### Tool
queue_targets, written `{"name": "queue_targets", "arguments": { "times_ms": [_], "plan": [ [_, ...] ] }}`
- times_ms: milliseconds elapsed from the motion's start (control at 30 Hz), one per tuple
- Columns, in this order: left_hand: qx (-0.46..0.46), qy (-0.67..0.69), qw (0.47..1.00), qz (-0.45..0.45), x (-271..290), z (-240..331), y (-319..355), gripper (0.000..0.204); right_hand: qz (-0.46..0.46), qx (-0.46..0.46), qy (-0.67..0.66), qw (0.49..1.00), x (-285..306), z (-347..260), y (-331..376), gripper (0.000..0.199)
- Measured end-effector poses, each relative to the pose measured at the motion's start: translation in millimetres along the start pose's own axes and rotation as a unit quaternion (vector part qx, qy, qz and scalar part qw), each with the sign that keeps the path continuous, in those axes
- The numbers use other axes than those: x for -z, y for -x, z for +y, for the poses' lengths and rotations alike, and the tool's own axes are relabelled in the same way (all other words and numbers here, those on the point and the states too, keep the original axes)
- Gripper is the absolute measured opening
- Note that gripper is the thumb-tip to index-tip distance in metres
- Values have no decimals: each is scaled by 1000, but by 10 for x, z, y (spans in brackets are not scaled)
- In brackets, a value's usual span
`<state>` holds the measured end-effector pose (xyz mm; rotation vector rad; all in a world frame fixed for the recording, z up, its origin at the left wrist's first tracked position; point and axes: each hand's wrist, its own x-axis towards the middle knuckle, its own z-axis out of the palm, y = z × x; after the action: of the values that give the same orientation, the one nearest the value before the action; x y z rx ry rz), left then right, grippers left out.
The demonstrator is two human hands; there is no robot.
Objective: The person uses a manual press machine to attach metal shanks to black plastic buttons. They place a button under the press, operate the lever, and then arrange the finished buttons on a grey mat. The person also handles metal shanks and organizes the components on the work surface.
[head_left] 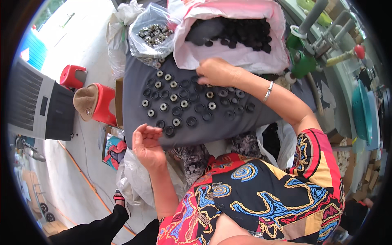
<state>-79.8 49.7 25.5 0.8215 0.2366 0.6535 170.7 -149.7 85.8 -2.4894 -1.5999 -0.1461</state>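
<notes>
Grey fabric covered the board-like worktop (134, 102) in the head view, and on it lay rows of small round black rubber rings (192, 121), many fitted with a bright metal insert, others plain. The right hand (218, 71) rested at the far edge of the rows, fingers curled down onto the rings there; whether its grip was closed on one could not be told. Just beyond it sat a pink plastic bag of loose black rings (234, 30), mouth open. Beside that bag stood a clear plastic bag of small metal inserts (152, 33). The left hand (146, 143) hovered at the near edge, palm up, fingers loosely curled and open, holding nothing visible, close to the nearest ring.

Judgement: rows stayed tidy where pieces were spaced apart, not touching. Good practice would be setting each piece flat, hollow side up, and keeping the sleeve and silver bangle (268, 90) clear of the seated rows. Crowding near the right hand risked knocking placed pieces askew.
</notes>
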Motion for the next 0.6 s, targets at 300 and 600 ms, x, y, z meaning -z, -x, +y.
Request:
{"name": "queue_targets", "arguments": {
  "times_ms": [300,600],
  "plan": [
    [-176,-350,914,106,234,-213,-379,16,134,-109,-61,983,-31,341,-2186,35],
    [-174,-386,899,110,331,-255,-324,11,75,-206,-20,975,-521,398,-2556,48]
  ]
}}
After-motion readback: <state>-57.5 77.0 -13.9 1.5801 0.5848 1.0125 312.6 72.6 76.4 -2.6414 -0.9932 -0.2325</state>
